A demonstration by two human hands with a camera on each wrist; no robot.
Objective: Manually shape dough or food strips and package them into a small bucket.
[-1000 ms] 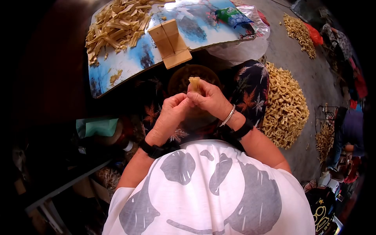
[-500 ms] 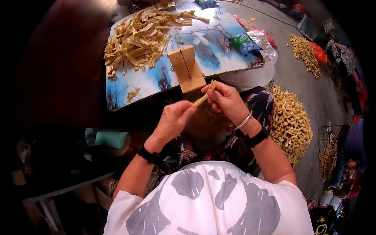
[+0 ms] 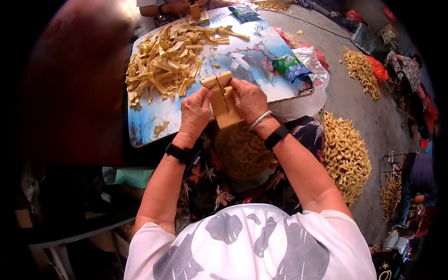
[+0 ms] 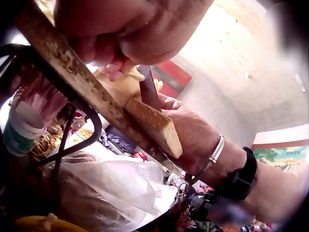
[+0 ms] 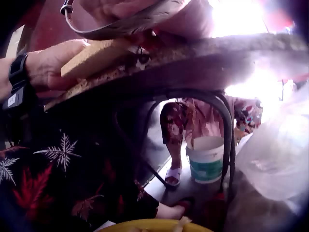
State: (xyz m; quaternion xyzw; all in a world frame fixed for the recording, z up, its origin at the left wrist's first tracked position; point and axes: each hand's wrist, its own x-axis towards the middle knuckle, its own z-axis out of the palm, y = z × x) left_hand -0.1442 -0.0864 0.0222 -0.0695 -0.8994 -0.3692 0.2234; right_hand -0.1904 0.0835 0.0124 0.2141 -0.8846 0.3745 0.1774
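On the table's near edge stands an L-shaped wooden stand (image 3: 228, 119) with a thin dark blade (image 4: 150, 91) upright in it. My left hand (image 3: 195, 113) is at the stand's left side, its fingers pinching a yellowish dried strip (image 4: 136, 74). Across the blade, my right hand (image 3: 251, 100), with a bracelet at the wrist, pinches the strip's other end (image 3: 228, 90) between thumb and fingers. The fingers partly hide the strip. Below the hands, a yellow basin (image 5: 154, 225) holds several small pale pieces.
Loose yellow strips are heaped on the picture-topped table (image 3: 175, 122), left of the stand. A green-blue packet (image 3: 291, 68) lies at right. Piles of small knotted pieces (image 3: 345, 154) cover the floor at right. Another person's hands (image 3: 177, 8) show across the table.
Both hands have moved forward from over the lap to the wooden stand, carrying the strip. They now hold it across the blade. The head view has tilted up, showing more of the table.
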